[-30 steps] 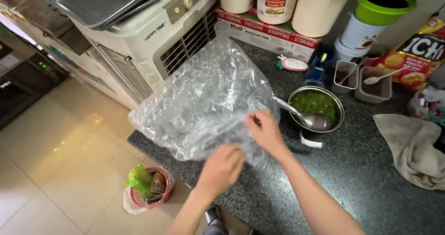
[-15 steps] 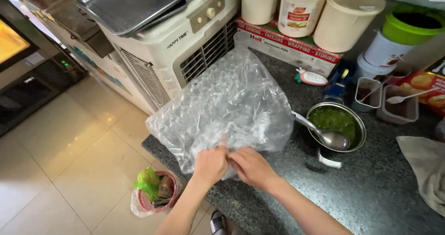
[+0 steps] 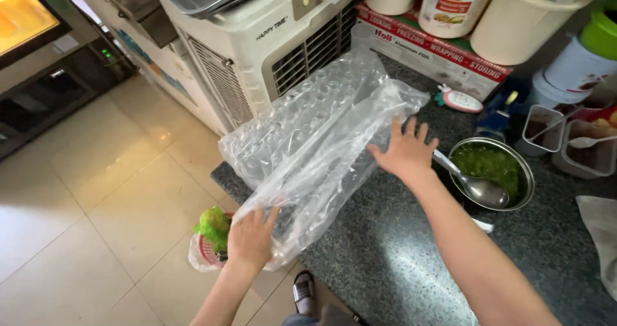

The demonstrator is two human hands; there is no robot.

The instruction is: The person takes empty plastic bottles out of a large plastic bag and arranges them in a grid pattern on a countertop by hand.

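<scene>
A: Where does the clear bubble-wrap plastic bag [image 3: 321, 140] lie?

B: Across the near corner of the dark speckled stone counter [image 3: 398, 249], one end hanging over the edge, the far end by the white air cooler [image 3: 270, 43].

A: Why held so?

B: Likely to keep it flat. Left hand [image 3: 252, 236] grips the overhanging end, fingers curled down on the plastic. Right hand [image 3: 406, 151] lies palm down, fingers spread, pressing the bag's right edge to the counter.

A: Arms?

B: Both extended forward, the right reaching farther. The steel bowl of green paste with its spoon [image 3: 491, 172] sits just beside the right wrist, apart from it.
</scene>
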